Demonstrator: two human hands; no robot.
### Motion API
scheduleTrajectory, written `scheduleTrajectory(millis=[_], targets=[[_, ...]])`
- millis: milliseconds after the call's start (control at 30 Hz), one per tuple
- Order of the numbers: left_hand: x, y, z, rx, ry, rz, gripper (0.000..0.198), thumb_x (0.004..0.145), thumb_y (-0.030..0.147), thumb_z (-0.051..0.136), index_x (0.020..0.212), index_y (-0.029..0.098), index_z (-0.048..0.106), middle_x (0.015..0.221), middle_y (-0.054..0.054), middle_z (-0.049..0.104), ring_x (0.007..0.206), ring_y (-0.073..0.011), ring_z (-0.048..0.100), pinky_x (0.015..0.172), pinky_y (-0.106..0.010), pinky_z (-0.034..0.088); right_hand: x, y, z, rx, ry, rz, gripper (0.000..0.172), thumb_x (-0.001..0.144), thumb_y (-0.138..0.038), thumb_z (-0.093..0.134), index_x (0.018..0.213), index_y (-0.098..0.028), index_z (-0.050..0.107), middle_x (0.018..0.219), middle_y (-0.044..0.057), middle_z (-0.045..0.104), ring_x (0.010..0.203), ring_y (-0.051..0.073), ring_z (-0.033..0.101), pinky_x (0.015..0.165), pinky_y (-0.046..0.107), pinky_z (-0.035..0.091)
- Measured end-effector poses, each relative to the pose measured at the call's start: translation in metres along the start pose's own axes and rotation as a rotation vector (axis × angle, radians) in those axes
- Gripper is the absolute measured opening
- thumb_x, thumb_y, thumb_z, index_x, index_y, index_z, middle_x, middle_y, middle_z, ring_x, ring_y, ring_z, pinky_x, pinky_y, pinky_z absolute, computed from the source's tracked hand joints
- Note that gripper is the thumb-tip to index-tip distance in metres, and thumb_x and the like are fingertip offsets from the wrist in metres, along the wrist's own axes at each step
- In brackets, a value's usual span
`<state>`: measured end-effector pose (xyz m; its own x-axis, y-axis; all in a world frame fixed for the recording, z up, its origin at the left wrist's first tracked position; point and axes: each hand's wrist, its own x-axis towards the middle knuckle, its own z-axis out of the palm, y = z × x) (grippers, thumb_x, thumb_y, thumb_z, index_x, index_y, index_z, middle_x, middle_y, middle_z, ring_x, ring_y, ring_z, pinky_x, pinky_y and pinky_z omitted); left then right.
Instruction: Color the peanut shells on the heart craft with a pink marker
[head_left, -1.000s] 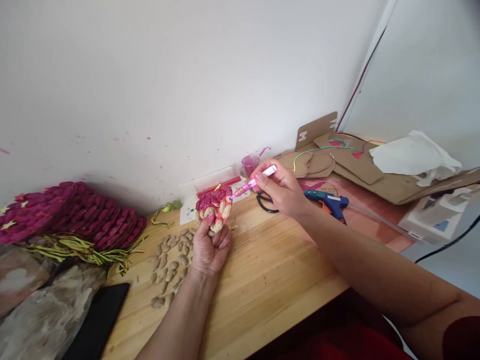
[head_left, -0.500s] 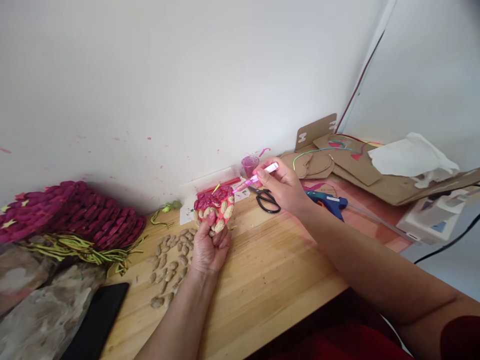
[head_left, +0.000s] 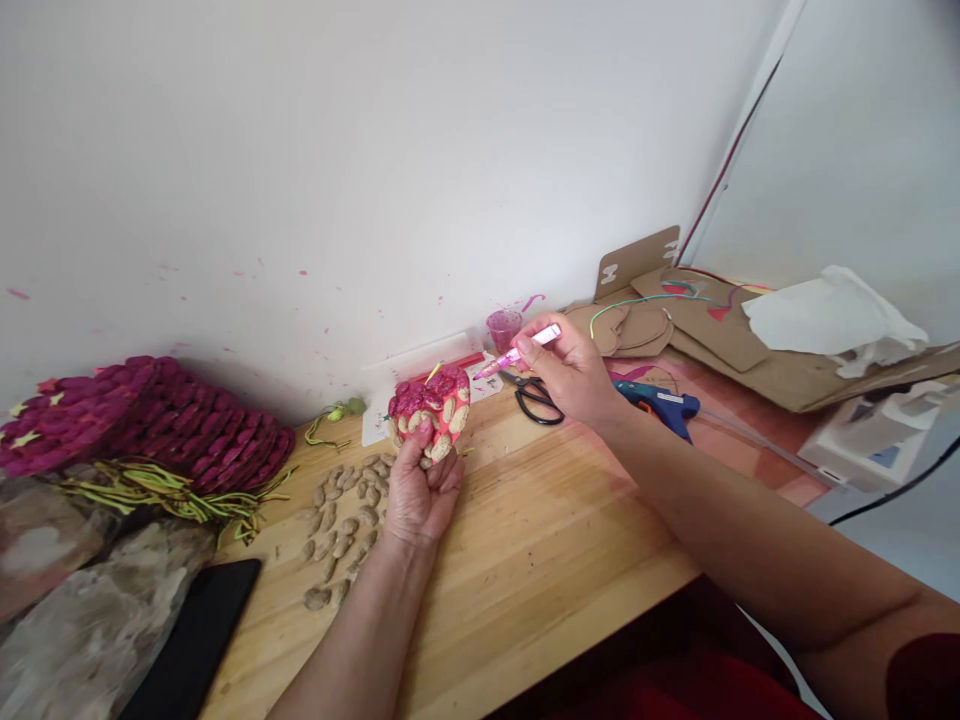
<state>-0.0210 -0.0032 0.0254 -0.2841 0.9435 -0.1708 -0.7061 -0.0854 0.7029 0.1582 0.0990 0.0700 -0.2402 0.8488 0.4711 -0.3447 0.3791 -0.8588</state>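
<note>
Peanuts lie on the wooden table; to their right, the left hand clasps a partly magenta peanut craft. The right hand pinches a paintbrush, its tip just beside the craft.

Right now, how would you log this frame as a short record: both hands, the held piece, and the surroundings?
Left hand: holds a peanut-covered piece
Piece colouring: upper peanuts magenta, lower ones bare
Right hand: grips a pen-like tool, its tip near the piece's right edge
Picture left: loose peanuts, stacked magenta pieces
Beyond hands: stained cup
Picture right: blue glue gun, cardboard
</note>
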Motion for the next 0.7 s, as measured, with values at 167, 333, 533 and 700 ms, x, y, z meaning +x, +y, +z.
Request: scheduleTrajectory(millis=[167, 333, 533, 700], targets=[[0.000, 0.000, 0.000, 0.019, 0.020, -0.001, 0.037, 0.078, 0.026, 0.082, 0.069, 0.021, 0.046, 0.042, 0.013, 0.033, 0.032, -0.0036, 0.021, 0.033, -0.018, 0.018, -0.005, -0.002, 0.000, -0.074, -0.082, -0.078, 0.035, 0.092, -0.058, 0.074, 0.092, -0.025, 0.061, 0.074, -0.003, 0.060, 0.069, 0.014, 0.057, 0.062, 0.028, 0.046], [0.002, 0.000, 0.000, 0.010, 0.035, -0.037, 0.036, 0.080, 0.025, 0.079, 0.070, 0.022, 0.045, 0.042, 0.014, 0.031, 0.032, -0.0040, 0.019, 0.033, -0.018, 0.017, -0.008, -0.002, -0.001, -0.349, -0.081, -0.237, 0.027, 0.099, -0.051, 0.068, 0.095, -0.024, 0.065, 0.082, 0.001, 0.065, 0.075, 0.016, 0.059, 0.072, 0.032, 0.048], [0.002, 0.001, 0.001, -0.029, 0.053, -0.041, 0.031, 0.084, 0.021, 0.074, 0.069, 0.021, 0.047, 0.040, 0.012, 0.032, 0.032, -0.0042, 0.019, 0.033, -0.018, 0.016, -0.010, -0.002, -0.001, -0.276, -0.099, -0.193, 0.025, 0.099, -0.050, 0.067, 0.096, -0.025, 0.064, 0.082, 0.001, 0.065, 0.076, 0.017, 0.059, 0.070, 0.032, 0.047], [0.002, 0.001, 0.001, -0.048, 0.063, -0.090, 0.029, 0.086, 0.022, 0.071, 0.068, 0.021, 0.049, 0.038, 0.012, 0.028, 0.031, -0.0043, 0.018, 0.033, -0.018, 0.015, -0.010, 0.001, -0.001, -0.353, -0.109, -0.240, 0.026, 0.100, -0.049, 0.067, 0.097, -0.024, 0.065, 0.084, 0.001, 0.066, 0.077, 0.017, 0.060, 0.073, 0.032, 0.047]])
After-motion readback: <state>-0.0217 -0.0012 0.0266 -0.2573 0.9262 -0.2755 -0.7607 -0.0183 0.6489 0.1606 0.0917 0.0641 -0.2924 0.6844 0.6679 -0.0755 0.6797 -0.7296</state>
